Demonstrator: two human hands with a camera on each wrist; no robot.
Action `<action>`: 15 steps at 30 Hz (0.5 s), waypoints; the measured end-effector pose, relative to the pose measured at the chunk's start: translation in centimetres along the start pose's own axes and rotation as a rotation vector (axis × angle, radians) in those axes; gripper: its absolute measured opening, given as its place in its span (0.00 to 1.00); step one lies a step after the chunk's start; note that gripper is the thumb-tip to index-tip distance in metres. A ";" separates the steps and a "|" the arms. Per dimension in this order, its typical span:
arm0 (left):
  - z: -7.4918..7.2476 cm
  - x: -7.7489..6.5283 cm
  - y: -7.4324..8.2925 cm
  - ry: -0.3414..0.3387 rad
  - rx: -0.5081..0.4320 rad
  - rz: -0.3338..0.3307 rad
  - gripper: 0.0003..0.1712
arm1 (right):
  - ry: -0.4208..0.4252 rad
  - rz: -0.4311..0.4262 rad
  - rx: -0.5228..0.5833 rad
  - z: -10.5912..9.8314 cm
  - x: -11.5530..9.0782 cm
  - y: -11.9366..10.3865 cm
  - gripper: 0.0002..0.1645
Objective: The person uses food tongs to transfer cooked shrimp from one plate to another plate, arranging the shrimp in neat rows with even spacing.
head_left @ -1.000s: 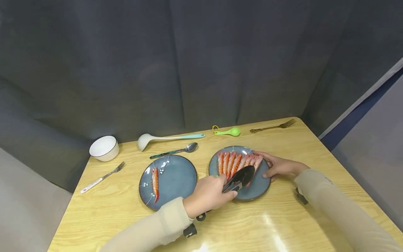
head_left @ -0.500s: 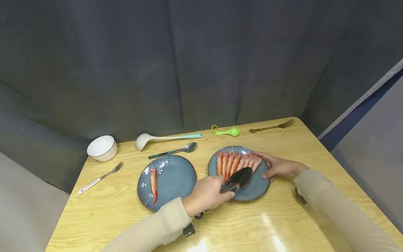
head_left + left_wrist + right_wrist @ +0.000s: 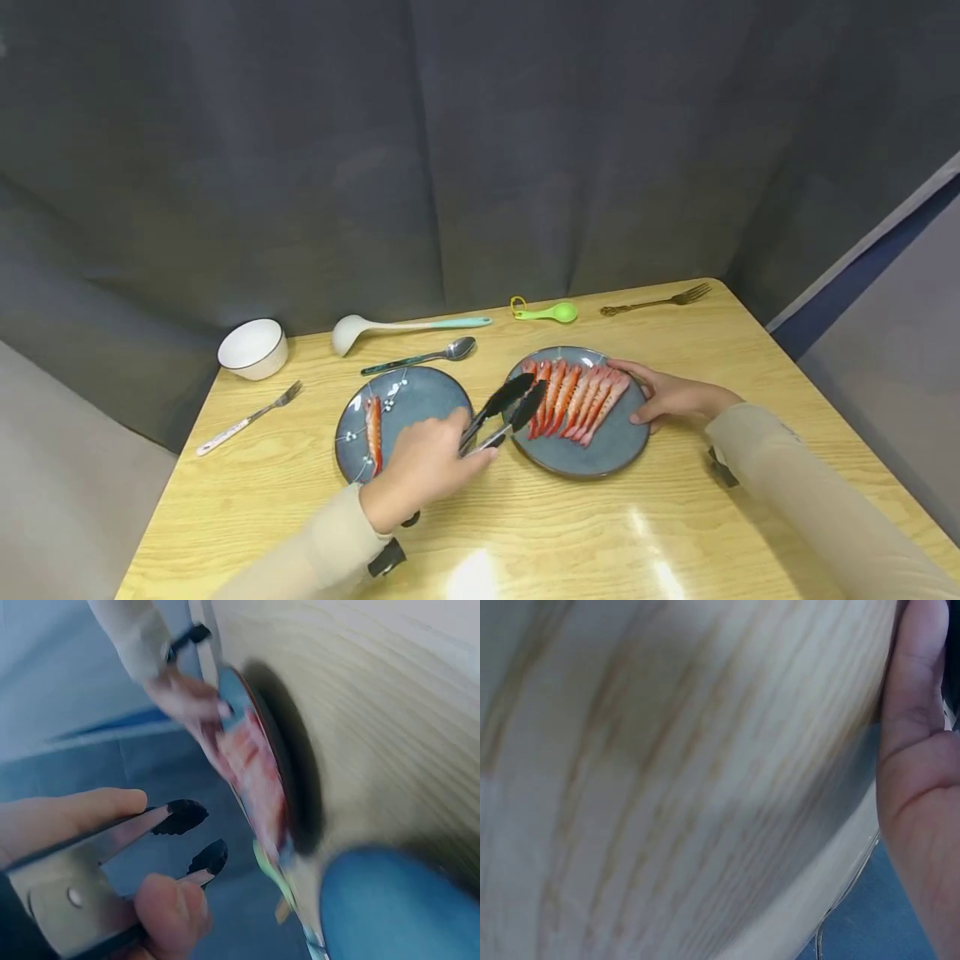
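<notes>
My left hand (image 3: 427, 458) grips black-tipped metal tongs (image 3: 508, 395) between the two plates, their tips overlapping the left end of a shrimp row in the head view. In the left wrist view the tips of the tongs (image 3: 180, 817) stand apart with nothing between them. Several orange-red shrimp (image 3: 573, 400) lie side by side on the right blue-grey plate (image 3: 592, 462). My right hand (image 3: 678, 396) holds that plate's right rim, thumb over the edge. A single shrimp (image 3: 374, 429) lies on the left plate (image 3: 431, 396), partly behind my left hand.
Along the back lie a white ladle (image 3: 348, 333), a spoon (image 3: 459, 348), a green measuring spoon (image 3: 561, 312) and a bronze-coloured fork (image 3: 692, 293). A white bowl (image 3: 255, 350) and a white-handled fork (image 3: 225, 435) are at the left. A dark curtain (image 3: 480, 167) hangs behind the table.
My left hand has moved left with the tongs, from over the shrimp row to between the plates, and the tips now show apart. My right hand stays on the plate rim.
</notes>
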State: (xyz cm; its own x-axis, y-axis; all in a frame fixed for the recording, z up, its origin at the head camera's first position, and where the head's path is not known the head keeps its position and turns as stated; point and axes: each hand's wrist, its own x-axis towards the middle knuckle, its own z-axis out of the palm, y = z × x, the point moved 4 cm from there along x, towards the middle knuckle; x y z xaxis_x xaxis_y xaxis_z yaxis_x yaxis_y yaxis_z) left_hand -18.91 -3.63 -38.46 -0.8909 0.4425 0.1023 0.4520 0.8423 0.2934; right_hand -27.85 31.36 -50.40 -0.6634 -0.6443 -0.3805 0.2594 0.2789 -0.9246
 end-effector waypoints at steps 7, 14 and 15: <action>-2.7 -4.2 -6.3 0.038 0.059 -0.225 0.25 | 0.017 0.024 -0.010 -0.2 0.2 0.2 0.57; -4.3 -8.1 -10.7 -0.034 0.099 -0.474 0.37 | 0.002 0.015 0.042 -0.1 0.3 0.2 0.57; -4.3 -8.6 -11.1 -0.052 0.104 -0.499 0.40 | -0.004 0.017 0.065 0.0 0.3 0.2 0.57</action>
State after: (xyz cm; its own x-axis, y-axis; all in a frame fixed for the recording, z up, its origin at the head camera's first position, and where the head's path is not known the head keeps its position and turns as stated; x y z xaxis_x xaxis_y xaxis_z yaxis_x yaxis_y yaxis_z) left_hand -16.51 -18.13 -38.48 -0.9972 -0.0086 -0.0744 -0.0233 0.9799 0.1981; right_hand -27.99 31.20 -50.66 -0.6558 -0.6430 -0.3957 0.3153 0.2429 -0.9174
